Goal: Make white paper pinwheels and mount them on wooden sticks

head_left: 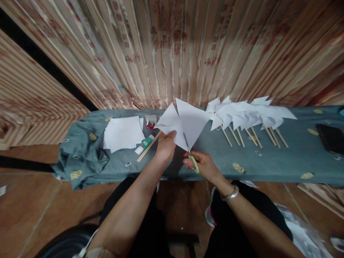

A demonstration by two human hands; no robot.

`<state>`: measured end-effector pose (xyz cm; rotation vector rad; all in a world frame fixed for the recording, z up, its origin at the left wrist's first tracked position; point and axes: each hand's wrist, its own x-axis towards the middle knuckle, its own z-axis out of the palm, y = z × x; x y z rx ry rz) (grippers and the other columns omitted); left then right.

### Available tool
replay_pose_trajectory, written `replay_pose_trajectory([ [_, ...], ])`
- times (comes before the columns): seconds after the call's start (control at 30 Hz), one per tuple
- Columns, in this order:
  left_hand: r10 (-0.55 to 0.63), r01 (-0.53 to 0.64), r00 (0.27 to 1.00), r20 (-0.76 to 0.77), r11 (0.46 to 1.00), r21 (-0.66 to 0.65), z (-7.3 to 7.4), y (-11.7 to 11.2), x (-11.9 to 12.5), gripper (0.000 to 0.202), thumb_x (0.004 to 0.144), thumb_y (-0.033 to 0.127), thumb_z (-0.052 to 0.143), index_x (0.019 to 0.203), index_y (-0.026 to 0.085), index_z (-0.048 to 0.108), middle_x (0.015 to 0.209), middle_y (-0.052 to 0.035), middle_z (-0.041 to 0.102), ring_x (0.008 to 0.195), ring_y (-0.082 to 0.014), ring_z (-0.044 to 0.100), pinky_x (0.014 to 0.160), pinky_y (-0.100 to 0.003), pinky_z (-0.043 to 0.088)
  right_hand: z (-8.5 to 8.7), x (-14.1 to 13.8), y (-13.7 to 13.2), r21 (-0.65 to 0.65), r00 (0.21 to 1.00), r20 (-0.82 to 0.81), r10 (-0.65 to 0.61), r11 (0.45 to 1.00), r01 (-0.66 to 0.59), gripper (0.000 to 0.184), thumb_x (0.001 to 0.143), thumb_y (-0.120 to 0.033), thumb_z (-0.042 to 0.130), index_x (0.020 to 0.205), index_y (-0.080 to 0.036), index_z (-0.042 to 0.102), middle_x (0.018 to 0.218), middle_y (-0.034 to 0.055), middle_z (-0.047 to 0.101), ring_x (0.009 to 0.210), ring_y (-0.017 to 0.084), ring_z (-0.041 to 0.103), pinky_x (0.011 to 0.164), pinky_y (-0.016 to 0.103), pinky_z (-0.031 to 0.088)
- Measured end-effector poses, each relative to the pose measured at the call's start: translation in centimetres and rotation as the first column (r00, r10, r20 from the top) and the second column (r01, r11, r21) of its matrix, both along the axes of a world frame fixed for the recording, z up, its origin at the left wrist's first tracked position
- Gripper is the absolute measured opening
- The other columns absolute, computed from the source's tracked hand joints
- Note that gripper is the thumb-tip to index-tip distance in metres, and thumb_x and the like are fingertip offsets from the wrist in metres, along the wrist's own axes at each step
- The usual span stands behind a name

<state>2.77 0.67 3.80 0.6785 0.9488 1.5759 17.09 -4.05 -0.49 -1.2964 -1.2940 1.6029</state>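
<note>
My left hand (pixel 166 146) pinches a white sheet of paper (pixel 192 118) by its left part, holding it up above the cloth-covered table. Slits run into the sheet from its edges, one from the top. My right hand (pixel 202 163) grips a pair of scissors (pixel 194 164) with light green handles. Their blades point up and away from me and lie at the sheet's lower edge. Behind my left hand two wooden sticks (pixel 148 147) lie beside a green and white glue stick (pixel 145 144). A small red and white box (pixel 151 122) of metal pins stands open behind these.
A stack of white paper (pixel 123 133) lies at the left. Several paper pinwheels (pixel 242 111) on wooden sticks lie in a row at the right. A dark phone (pixel 330 138) rests near the table's right end. A patterned curtain (pixel 172 53) hangs behind the grey-green tablecloth (pixel 271 165).
</note>
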Motion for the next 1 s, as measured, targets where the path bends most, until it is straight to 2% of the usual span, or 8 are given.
replay_pose_trajectory([
  [0.3, -0.023, 0.024, 0.999, 0.049, 0.999, -0.027, 0.08, -0.04, 0.2, 0.02, 0.066, 0.013, 0.065, 0.082, 0.022, 0.058, 0.08, -0.0012, 0.069, 0.086, -0.0204, 0.067, 0.085, -0.034, 0.05, 0.32, 0.01, -0.02, 0.008, 1.0, -0.022, -0.012, 1.0, 0.012, 0.048, 0.058, -0.056, 0.081, 0.082, -0.017, 0.068, 0.056, -0.0029, 0.062, 0.05, 0.011, 0.053, 0.05, 0.025, 0.041],
  [0.53, -0.013, 0.013, 0.998, 0.061, 1.0, -0.003, 0.23, -0.02, 0.26, 0.027, 0.066, 0.011, 0.064, 0.091, 0.022, 0.058, 0.082, -0.0013, 0.071, 0.084, -0.0201, 0.069, 0.084, -0.034, 0.05, 0.42, 0.06, -0.01, 0.0, 1.0, -0.014, -0.011, 1.0, 0.011, 0.049, 0.057, -0.057, 0.082, 0.081, -0.017, 0.068, 0.056, -0.0028, 0.062, 0.051, 0.011, 0.054, 0.051, 0.025, 0.042],
  [0.7, -0.013, 0.014, 0.998, 0.053, 1.0, -0.013, 0.24, -0.05, 0.17, 0.026, 0.065, 0.011, 0.065, 0.089, 0.021, 0.058, 0.082, -0.0024, 0.071, 0.088, -0.0203, 0.068, 0.086, -0.033, 0.049, 0.26, 0.01, 0.02, 0.009, 1.0, -0.015, -0.017, 1.0, 0.018, 0.05, 0.056, -0.058, 0.082, 0.081, -0.017, 0.068, 0.055, -0.0029, 0.062, 0.051, 0.011, 0.054, 0.05, 0.025, 0.042],
  [0.9, -0.028, 0.03, 0.999, 0.03, 0.998, -0.06, 0.08, -0.33, 0.43, 0.016, 0.065, 0.013, 0.064, 0.078, 0.02, 0.059, 0.073, 0.0009, 0.067, 0.07, -0.0162, 0.064, 0.075, -0.028, 0.05, 0.04, 0.13, 0.19, 0.038, 1.0, -0.006, -0.02, 0.999, 0.02, 0.049, 0.058, -0.058, 0.081, 0.081, -0.016, 0.069, 0.057, -0.0017, 0.064, 0.051, 0.012, 0.056, 0.051, 0.025, 0.043],
  [1.0, -0.05, 0.051, 0.999, 0.022, 0.997, -0.054, -0.02, -0.43, 0.57, 0.011, 0.067, 0.013, 0.064, 0.076, 0.02, 0.062, 0.072, 0.0003, 0.068, 0.069, -0.016, 0.063, 0.073, -0.028, 0.049, 0.19, 0.19, 0.28, 0.037, 0.999, 0.0, -0.034, 0.999, 0.034, 0.05, 0.056, -0.058, 0.082, 0.08, -0.015, 0.07, 0.057, -0.0012, 0.065, 0.052, 0.013, 0.058, 0.052, 0.025, 0.044],
])
